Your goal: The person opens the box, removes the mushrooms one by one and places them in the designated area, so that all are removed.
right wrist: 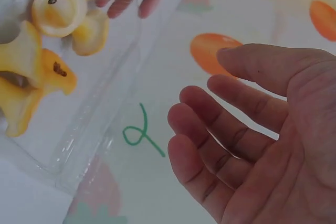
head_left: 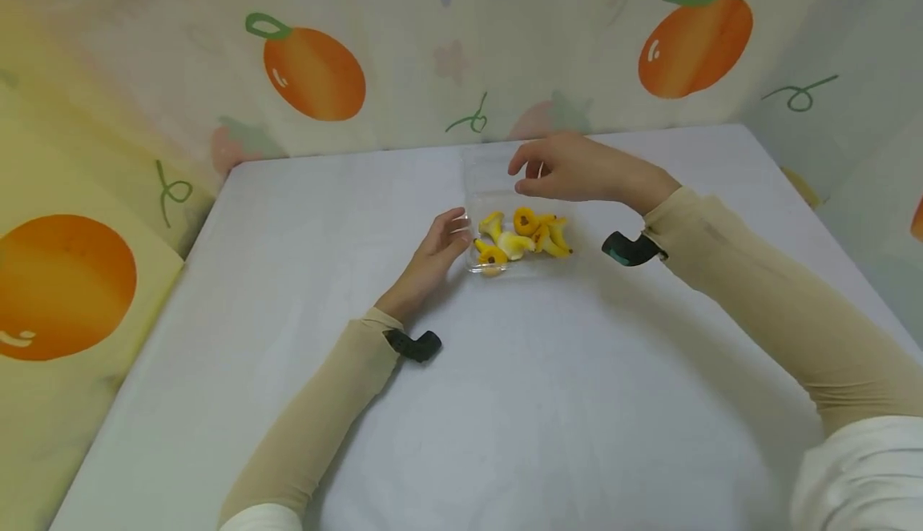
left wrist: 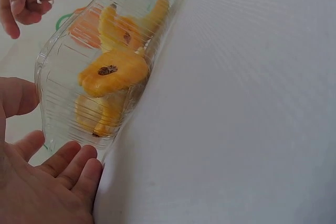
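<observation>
A clear plastic clamshell box [head_left: 534, 269] sits towards the back of the table, its lid [head_left: 485, 174] raised behind it. Inside lie several yellow, trumpet-shaped pieces [head_left: 515, 244] with pale stems and dark brown spots, like mushrooms or small fruit. My left hand [head_left: 434, 251] rests at the box's left side, fingers spread and relaxed; in the left wrist view its fingertips [left wrist: 86, 153] are right by the clear wall. Over the lid hovers my right hand [head_left: 570, 169], fingers loosely bent and nothing between them, as the right wrist view confirms.
A white cloth covers the table [head_left: 375, 195]. Behind it hangs a pale curtain [head_left: 404, 58] printed with oranges and flowers, and a yellowish one [head_left: 65, 154] stands at the left. Each wrist carries a black camera mount [head_left: 414, 347].
</observation>
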